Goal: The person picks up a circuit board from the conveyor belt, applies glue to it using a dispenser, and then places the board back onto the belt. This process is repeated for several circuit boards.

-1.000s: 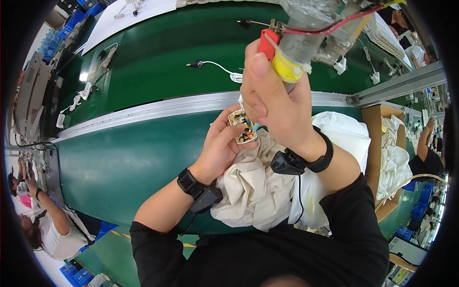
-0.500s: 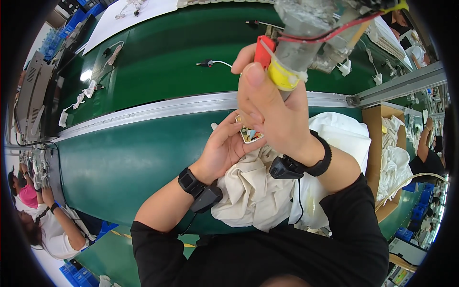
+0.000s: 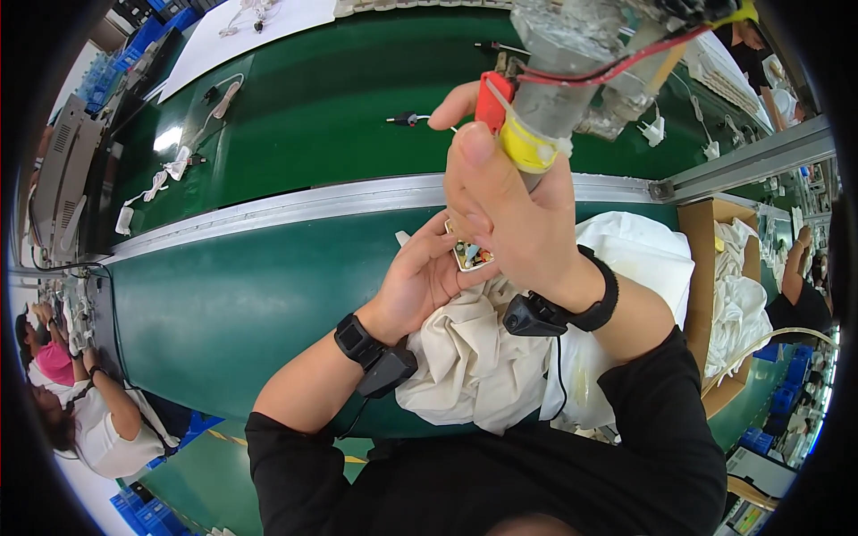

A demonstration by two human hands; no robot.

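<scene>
My right hand (image 3: 518,192) is closed round a grey glue gun (image 3: 554,103) crusted with clear residue. The gun has yellow tape (image 3: 529,147) round its lower end, a red lever (image 3: 493,103) and red and black wires. Its nozzle is hidden behind my fingers. Just below, my left hand (image 3: 420,272) pinches a small white plastic case (image 3: 461,261) with its open side up and small electronic parts inside. My right hand partly covers the case, so I cannot tell whether the gun touches it. Under both wrists lies a crumpled cream cloth (image 3: 474,357).
Beyond a metal rail (image 3: 295,198), a green conveyor belt (image 3: 313,107) carries white cables with plugs (image 3: 408,118). White cloth (image 3: 635,259) lies right of my hands, beside a cardboard box (image 3: 702,313) holding more cloth. A co-worker (image 3: 107,420) sits at the left.
Cables and plugs on the conveyor belt have shifted slightly to the right. My hands, the glue gun and the small case stay almost where they were.
</scene>
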